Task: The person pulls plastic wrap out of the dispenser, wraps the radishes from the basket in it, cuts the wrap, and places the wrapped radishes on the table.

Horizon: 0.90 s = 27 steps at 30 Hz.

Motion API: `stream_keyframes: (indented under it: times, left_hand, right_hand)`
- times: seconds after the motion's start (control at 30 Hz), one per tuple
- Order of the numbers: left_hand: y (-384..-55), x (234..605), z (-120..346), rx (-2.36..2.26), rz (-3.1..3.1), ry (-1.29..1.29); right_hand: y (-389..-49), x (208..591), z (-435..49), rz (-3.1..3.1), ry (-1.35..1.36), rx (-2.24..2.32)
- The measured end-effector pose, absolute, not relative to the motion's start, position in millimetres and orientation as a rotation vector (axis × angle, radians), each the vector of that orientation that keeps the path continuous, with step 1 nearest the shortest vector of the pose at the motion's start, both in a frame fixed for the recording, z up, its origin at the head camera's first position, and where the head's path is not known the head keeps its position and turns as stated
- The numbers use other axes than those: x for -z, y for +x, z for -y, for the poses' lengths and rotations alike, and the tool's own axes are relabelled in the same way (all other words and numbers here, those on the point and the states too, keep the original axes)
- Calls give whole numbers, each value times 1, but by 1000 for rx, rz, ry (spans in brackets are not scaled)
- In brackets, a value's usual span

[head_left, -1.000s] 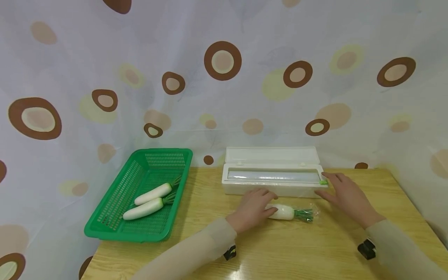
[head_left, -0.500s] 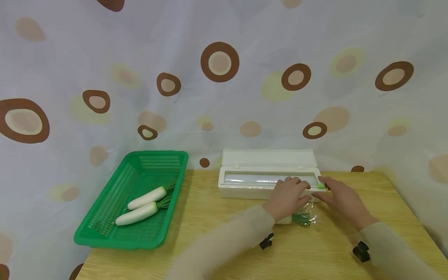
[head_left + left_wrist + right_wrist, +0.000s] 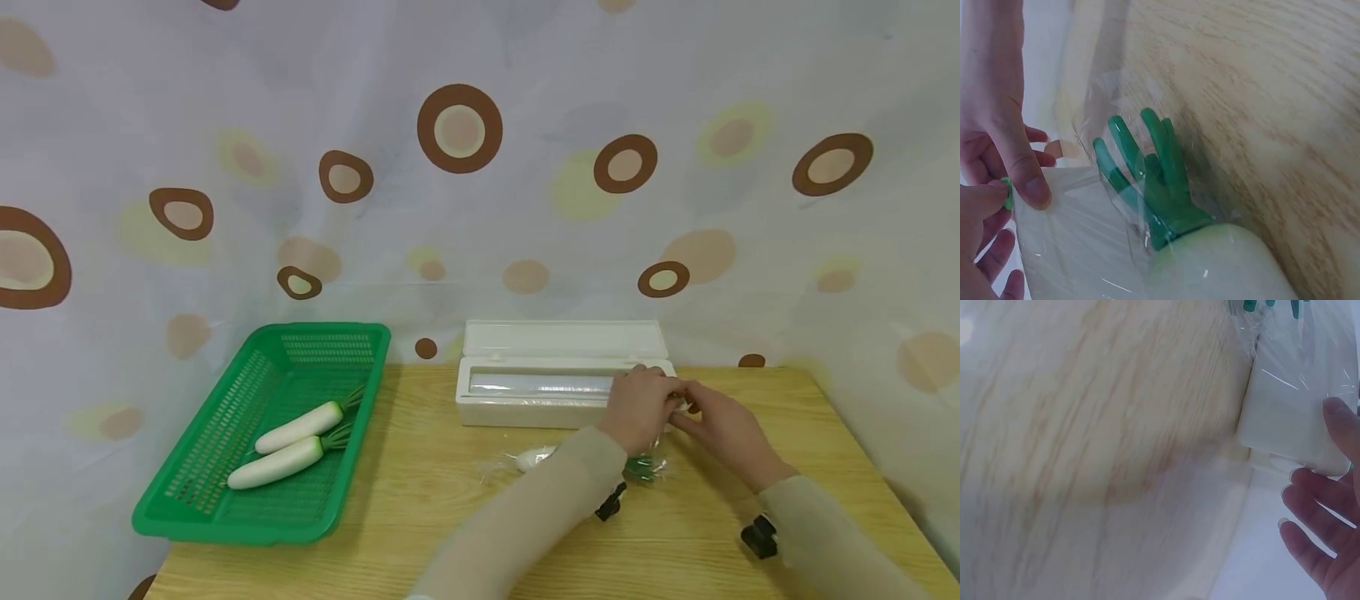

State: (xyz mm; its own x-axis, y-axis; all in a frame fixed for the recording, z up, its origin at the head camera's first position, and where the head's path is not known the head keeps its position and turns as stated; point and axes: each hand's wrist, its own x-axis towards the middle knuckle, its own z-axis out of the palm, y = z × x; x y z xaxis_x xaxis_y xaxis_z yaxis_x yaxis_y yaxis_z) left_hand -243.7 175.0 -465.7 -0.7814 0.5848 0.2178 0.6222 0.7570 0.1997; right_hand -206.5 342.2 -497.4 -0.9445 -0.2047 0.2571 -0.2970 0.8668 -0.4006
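Hands meet at one end of the white dispenser box (image 3: 525, 412): the right hand (image 3: 727, 425) grips that end, thumb on the front face; the left hand (image 3: 637, 408) touches the green slider (image 3: 1007, 194) with its thumb, but a pinch cannot be confirmed. Nearer the person than the left hand lies the wrapped radish (image 3: 535, 457). Expect the box to be light and stiff; brace it at its gripped end. Treat the film (image 3: 543, 384) as slippery, soft and easily torn.

Looks like a screened-off corner, room type unclear: hung with a spotted sheet (image 3: 555, 92) behind and beside a wood-grain table (image 3: 675, 546).
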Motion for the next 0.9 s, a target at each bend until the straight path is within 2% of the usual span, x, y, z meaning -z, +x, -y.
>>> stream_keyframes:
  times: [0.7,0.9]
  left_hand:
    - [-264,464,-149,233,2811,-1151]
    - [-273,457,-121,320,2859,-1210]
  right_hand:
    - [-209,496,-332,2773,400,-452]
    - [-208,498,-340,2761,387,-438]
